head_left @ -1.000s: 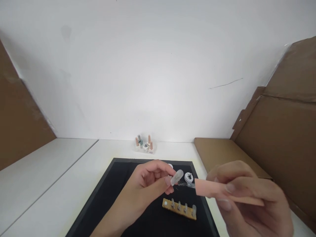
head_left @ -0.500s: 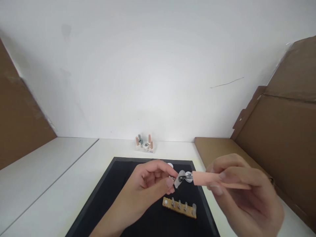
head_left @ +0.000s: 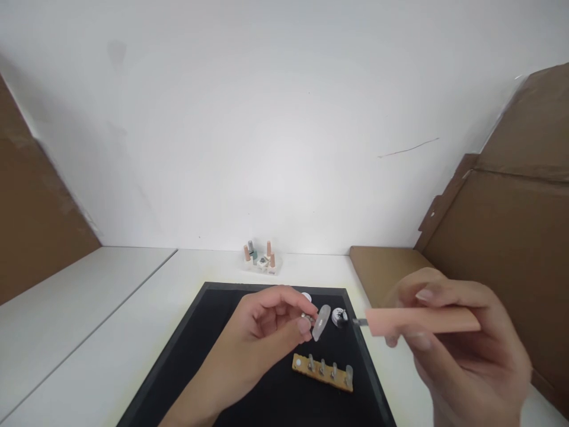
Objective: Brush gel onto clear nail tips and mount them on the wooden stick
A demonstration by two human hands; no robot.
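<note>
Pink-handled tool (head_left: 420,321): grips it in curled right hand (head_left: 478,353); at nine o'clock, pinches translucent nail tip (head_left: 322,322) by its base in half-curled left hand (head_left: 269,332).

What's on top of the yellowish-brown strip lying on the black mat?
Four translucent nail tips stand in a row on the strip, with a white round spot at its left end. Its underside and the mat beneath it are covered.
</note>
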